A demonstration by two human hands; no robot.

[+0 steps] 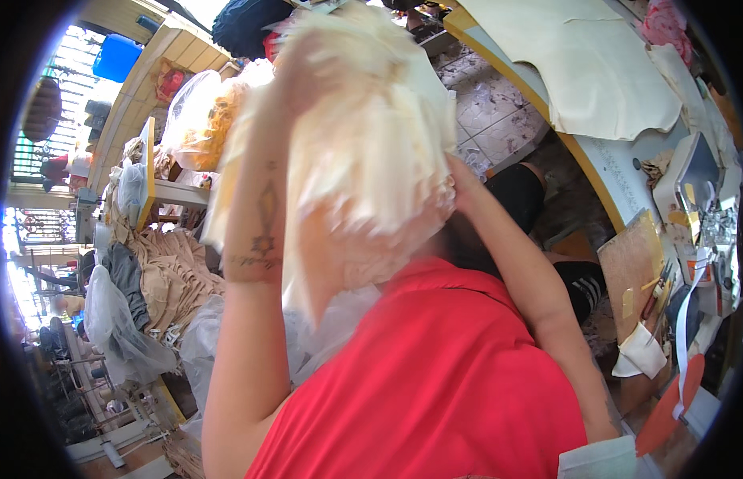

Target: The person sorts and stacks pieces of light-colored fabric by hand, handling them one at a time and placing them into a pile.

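A thick bundle of cream cloth pieces (371, 144) is held up in front of me, blurred by motion, with its layered edges hanging loose. My left hand (304, 76) grips the bundle high on its left side; motion smears the hand and its fingers are partly hidden. On the bundle's lower right edge, my right hand (462, 185) is closed round the cloth, the fingertips out of sight behind it. Below the bundle, clear plastic (308, 339) shows between my left arm and my red shirt.
Cream material (587, 64) lies on a yellow-edged table (607, 172) at right, near a brown board (631, 271) with tools. At left are beige cloth pieces (176, 275), a plastic bag (120, 319) and a bag of yellow material (208, 120). Scraps litter the tiled floor (491, 112).
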